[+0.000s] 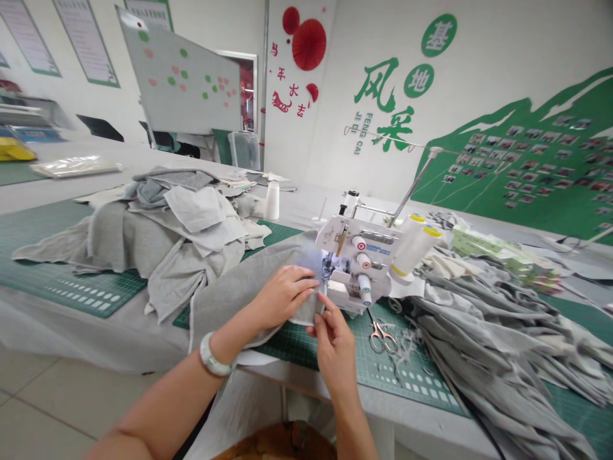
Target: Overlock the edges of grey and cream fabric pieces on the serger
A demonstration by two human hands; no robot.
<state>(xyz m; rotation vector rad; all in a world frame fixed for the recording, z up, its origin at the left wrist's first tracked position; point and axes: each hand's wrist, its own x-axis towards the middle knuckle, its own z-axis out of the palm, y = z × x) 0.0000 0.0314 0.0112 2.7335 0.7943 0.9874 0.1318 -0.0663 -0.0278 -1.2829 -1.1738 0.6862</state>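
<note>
Right now I'm watching two bare hands at work on a gray cloth (234, 294), which lies under the fingers and runs up to the front of a white sewing machine (352, 233) just beyond them. The left hand (285, 294) rests palm down on the cloth, its fingers stretched out toward the machine's needle area and gripping nothing that I can make out. The right hand (335, 335) pinches the near edge of the cloth between thumb and fingers, beside a pale line of stitching, with its index finger pointing toward the machine. I see a pale bracelet (213, 356) on the left wrist, behind those fingers.

To the right of the right fingers, a pair of scissors (377, 329) lies on a green mat (292, 345), with thread scraps (407, 348) just beside its handles. Farther right I have a big heap of gray fabric (507, 319), and two white thread cones (416, 246) stand behind the machine's right side. Left of the left fingers sits a crumpled fabric pile (119, 233); beyond them a white spool (272, 201) stands upright on the surface (299, 204).
</note>
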